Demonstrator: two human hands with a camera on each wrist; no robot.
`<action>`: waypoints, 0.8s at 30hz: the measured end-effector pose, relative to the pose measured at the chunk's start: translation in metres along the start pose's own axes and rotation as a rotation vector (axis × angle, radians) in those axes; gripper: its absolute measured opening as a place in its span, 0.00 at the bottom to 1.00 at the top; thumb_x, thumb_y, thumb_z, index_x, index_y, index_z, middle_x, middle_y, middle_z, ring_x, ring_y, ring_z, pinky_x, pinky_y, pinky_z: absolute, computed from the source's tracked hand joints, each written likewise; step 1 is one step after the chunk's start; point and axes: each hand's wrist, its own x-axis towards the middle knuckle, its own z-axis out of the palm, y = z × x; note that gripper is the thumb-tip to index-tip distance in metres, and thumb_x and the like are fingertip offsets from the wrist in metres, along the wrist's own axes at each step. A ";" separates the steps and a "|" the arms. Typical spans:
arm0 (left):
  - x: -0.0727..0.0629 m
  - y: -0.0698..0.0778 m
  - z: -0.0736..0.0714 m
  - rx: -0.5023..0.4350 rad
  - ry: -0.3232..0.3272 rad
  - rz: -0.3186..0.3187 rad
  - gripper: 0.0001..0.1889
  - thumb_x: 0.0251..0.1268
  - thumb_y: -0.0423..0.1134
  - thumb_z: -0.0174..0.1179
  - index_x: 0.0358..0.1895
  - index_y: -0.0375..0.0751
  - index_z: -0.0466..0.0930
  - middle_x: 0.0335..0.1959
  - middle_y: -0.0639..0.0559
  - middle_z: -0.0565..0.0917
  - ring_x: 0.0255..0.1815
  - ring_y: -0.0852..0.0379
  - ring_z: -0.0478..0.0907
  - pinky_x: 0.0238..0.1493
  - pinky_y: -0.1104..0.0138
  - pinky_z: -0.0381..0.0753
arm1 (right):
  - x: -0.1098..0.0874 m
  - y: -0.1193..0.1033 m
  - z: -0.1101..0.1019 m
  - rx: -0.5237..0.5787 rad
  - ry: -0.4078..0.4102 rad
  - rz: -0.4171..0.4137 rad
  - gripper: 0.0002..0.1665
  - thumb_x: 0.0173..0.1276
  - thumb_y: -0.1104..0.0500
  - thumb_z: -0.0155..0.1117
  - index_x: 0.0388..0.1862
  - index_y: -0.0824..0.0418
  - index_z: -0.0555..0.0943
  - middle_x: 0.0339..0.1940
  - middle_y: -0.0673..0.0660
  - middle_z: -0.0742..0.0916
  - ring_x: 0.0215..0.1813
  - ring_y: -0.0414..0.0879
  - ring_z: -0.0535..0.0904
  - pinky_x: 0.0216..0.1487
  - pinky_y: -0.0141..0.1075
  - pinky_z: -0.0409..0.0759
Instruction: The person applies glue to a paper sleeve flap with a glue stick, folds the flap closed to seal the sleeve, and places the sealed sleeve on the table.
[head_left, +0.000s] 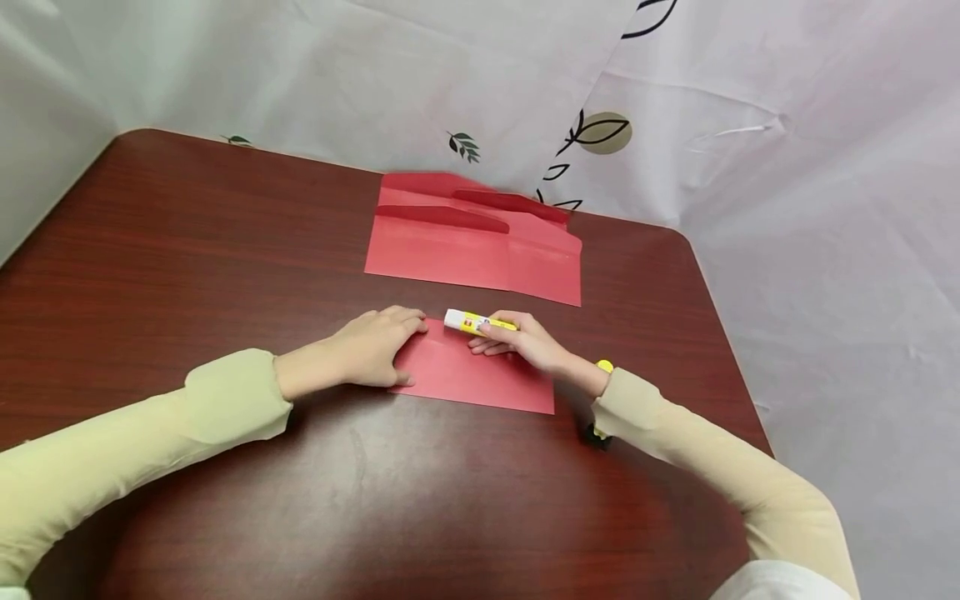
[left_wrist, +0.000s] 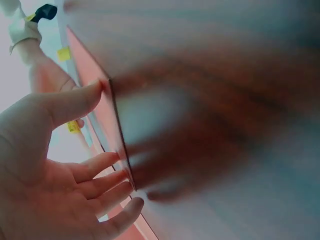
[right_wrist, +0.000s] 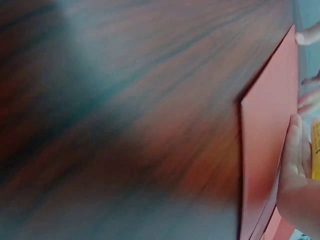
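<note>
A red paper envelope point(head_left: 465, 375) lies flat on the table in front of me. My left hand point(head_left: 378, 346) rests on its left end with thumb and fingers spread; the left wrist view shows the fingertips touching the envelope's edge point(left_wrist: 97, 85). My right hand point(head_left: 528, 340) holds a yellow and white glue stick point(head_left: 459, 319) between thumb and fingers, above the envelope's upper part. The glue stick's white end points left. In the right wrist view only part of the right hand point(right_wrist: 297, 175) shows, beside the yellow barrel point(right_wrist: 316, 150) and over the red paper point(right_wrist: 267, 135).
Several red envelopes point(head_left: 442, 250) with raised flaps lie overlapping at the table's back. A yellow and black item point(head_left: 604, 365) is partly hidden beneath the right forearm. The dark wooden table point(head_left: 225, 225) meets a pale patterned cloth point(head_left: 375, 75) behind and at the right.
</note>
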 end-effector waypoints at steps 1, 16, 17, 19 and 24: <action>0.003 -0.001 0.000 -0.003 0.003 0.003 0.39 0.44 0.48 0.75 0.60 0.32 0.73 0.62 0.39 0.74 0.66 0.42 0.68 0.61 0.45 0.70 | 0.001 -0.001 0.002 0.006 -0.017 -0.004 0.17 0.75 0.61 0.50 0.52 0.74 0.73 0.45 0.74 0.85 0.41 0.42 0.88 0.48 0.38 0.84; 0.032 -0.024 -0.009 -0.170 -0.110 -0.071 0.43 0.25 0.52 0.82 0.52 0.37 0.76 0.45 0.41 0.76 0.49 0.44 0.66 0.48 0.57 0.65 | -0.009 -0.022 -0.002 0.129 0.060 -0.083 0.13 0.75 0.62 0.47 0.50 0.71 0.72 0.35 0.52 0.89 0.37 0.41 0.85 0.48 0.36 0.84; 0.032 -0.026 -0.009 -0.193 -0.105 -0.064 0.41 0.26 0.52 0.82 0.51 0.37 0.77 0.43 0.43 0.76 0.47 0.46 0.66 0.46 0.58 0.66 | -0.011 -0.024 -0.005 0.132 0.076 -0.085 0.13 0.75 0.62 0.47 0.50 0.70 0.72 0.34 0.50 0.88 0.36 0.41 0.85 0.47 0.35 0.84; 0.029 -0.031 -0.010 -0.236 -0.086 -0.043 0.38 0.28 0.50 0.82 0.48 0.37 0.77 0.40 0.44 0.76 0.45 0.47 0.69 0.46 0.60 0.69 | -0.016 -0.027 -0.009 0.138 0.105 -0.088 0.13 0.74 0.61 0.47 0.50 0.68 0.73 0.34 0.49 0.88 0.36 0.42 0.84 0.47 0.33 0.83; 0.017 -0.037 -0.017 -0.412 -0.035 -0.049 0.32 0.39 0.40 0.79 0.49 0.38 0.72 0.41 0.45 0.81 0.40 0.53 0.76 0.43 0.62 0.75 | -0.029 -0.033 -0.020 0.139 0.178 -0.110 0.12 0.73 0.58 0.49 0.48 0.64 0.76 0.33 0.48 0.88 0.35 0.43 0.84 0.46 0.32 0.82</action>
